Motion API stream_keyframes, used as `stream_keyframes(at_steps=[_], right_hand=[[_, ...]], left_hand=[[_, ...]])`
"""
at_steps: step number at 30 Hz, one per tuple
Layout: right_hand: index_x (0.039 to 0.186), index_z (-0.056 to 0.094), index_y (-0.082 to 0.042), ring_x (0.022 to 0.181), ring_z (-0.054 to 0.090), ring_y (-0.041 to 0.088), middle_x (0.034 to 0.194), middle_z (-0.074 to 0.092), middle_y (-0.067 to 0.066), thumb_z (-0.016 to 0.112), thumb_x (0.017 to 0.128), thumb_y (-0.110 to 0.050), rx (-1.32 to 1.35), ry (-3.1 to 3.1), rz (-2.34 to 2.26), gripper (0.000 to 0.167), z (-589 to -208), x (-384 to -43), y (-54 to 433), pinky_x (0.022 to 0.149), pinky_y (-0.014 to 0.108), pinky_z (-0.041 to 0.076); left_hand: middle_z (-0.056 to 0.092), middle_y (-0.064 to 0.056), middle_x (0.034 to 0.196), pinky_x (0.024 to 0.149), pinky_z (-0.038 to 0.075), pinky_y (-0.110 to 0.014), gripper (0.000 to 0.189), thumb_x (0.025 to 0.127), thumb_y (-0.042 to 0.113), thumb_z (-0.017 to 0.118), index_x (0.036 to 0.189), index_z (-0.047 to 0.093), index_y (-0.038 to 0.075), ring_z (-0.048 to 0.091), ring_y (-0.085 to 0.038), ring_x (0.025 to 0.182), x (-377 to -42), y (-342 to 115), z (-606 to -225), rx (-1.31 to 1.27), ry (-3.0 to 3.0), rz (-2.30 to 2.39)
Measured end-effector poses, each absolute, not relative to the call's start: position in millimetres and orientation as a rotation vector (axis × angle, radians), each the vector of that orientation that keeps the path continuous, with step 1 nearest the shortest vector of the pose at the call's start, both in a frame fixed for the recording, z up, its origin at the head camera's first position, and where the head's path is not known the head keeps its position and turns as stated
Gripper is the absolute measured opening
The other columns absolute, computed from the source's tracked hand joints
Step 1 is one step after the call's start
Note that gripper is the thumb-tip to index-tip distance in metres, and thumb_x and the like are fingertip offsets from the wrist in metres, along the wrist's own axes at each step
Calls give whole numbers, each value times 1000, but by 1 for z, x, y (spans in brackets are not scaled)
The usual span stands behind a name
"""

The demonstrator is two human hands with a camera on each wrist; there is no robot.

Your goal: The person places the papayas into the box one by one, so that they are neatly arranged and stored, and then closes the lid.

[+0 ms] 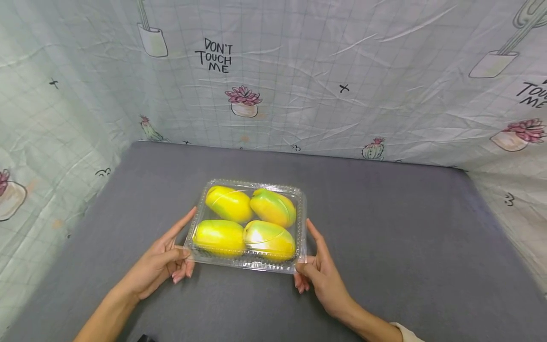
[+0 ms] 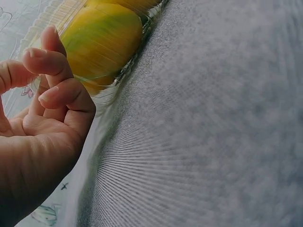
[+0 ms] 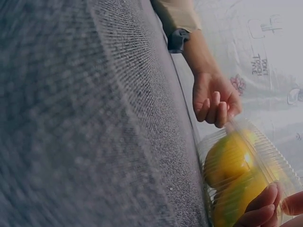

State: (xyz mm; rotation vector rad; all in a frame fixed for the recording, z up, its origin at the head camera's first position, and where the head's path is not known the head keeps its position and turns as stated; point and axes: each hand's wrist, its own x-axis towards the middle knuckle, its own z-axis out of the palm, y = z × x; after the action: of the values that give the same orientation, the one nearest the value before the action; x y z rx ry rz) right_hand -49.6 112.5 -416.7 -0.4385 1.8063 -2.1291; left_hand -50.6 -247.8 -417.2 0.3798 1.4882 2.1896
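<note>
A clear plastic clamshell box [image 1: 256, 265] holds several yellow-green mangoes [image 1: 220, 236] in two rows. My left hand [image 1: 158, 266] pinches its near left corner, thumb on top and index finger stretched along the side. At the near right corner my right hand [image 1: 322, 275] grips the rim the same way. In the left wrist view the left hand [image 2: 52, 109] has its other fingers curled beside a mango [image 2: 104, 40] seen through the plastic. The right wrist view catches the right hand [image 3: 262, 208] partly, below the box. Whether the box touches the table cannot be told.
A dark grey cloth covers the table [image 1: 384, 237]. Behind and at both sides hangs a pale curtain [image 1: 299, 71] printed with cacti and lettering. A black device [image 3: 178, 41] is on the left wrist.
</note>
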Motion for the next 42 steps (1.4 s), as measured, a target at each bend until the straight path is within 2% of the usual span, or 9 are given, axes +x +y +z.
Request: stream_keyframes(at_steps=[16, 20, 31, 42], right_hand=[[154, 7, -26, 47, 46, 13, 53, 44, 19, 45, 88, 11, -440, 1764, -2180, 85, -423, -47, 113, 40, 28, 43], [155, 6, -24, 46, 46, 13, 53, 43, 21, 46, 88, 11, -463, 1762, -2197, 85, -426, -46, 112, 39, 29, 43], [155, 4, -24, 48, 45, 11, 54, 39, 22, 46, 90, 10, -444, 1690, -2247, 85, -429, -45, 110, 41, 24, 42], [155, 4, -23, 45, 41, 14, 53, 39, 19, 46, 90, 9, -438, 1693, -2257, 84, -430, -45, 109, 38, 25, 37]], left_hand=[[63, -15, 69, 51, 47, -22, 76, 96, -11, 31, 155, 0, 26, 59, -16, 58, -52, -245, -420, 403, 1511, 2198], [63, -14, 69, 51, 47, -23, 76, 96, -11, 31, 155, 0, 26, 59, -16, 59, -52, -246, -421, 404, 1506, 2201], [63, -14, 68, 50, 46, -24, 76, 95, -13, 29, 155, 0, 25, 58, -16, 59, -51, -247, -422, 422, 1512, 2208], [63, -14, 68, 45, 41, -28, 77, 94, -16, 27, 155, 0, 22, 54, -15, 56, -53, -247, -423, 452, 1504, 2216]])
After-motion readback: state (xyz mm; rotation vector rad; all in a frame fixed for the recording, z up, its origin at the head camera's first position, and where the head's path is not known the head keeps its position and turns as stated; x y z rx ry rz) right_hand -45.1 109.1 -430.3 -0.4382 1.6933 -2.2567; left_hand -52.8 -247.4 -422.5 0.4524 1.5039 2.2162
